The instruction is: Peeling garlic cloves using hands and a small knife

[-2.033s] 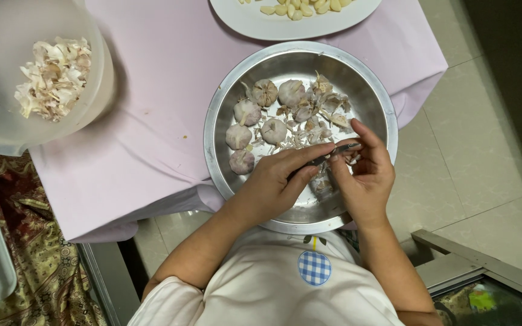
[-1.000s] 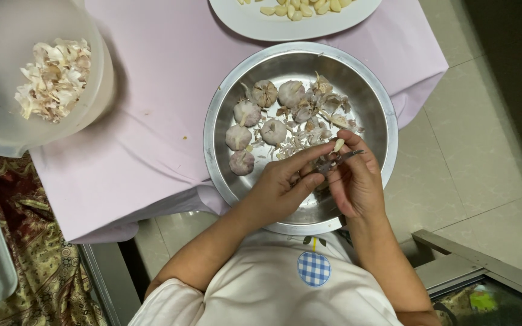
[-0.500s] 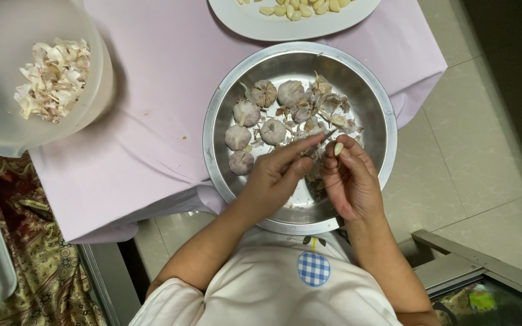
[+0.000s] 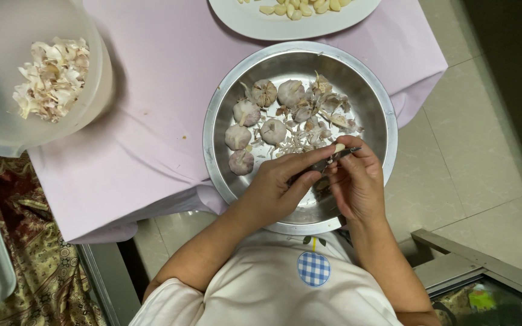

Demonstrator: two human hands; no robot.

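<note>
Holding a small knife (image 4: 327,162) in a closed grip, the left hand (image 4: 276,188) lies over the near side of the steel bowl (image 4: 225,96), its forefinger stretched along the blade towards the right hand (image 4: 357,184); the right hand's thumb and fingertips are pinched on a pale garlic clove (image 4: 339,148), which meets the knife tip above the bowl's floor; half a second ago the clove sat a little lower and to the left, with the blade angled up towards the loose skins, and now the blade lies flatter and points right, while the right hand has shifted slightly right; whole garlic bulbs (image 4: 255,130) and scraps of skin stay where they were in the far half of the bowl; a plastic bowl of peelings (image 4: 52,75) sits well apart on the pink cloth (image 4: 164,78), and a white plate of peeled cloves (image 4: 255,24) lies just beyond the steel bowl
</note>
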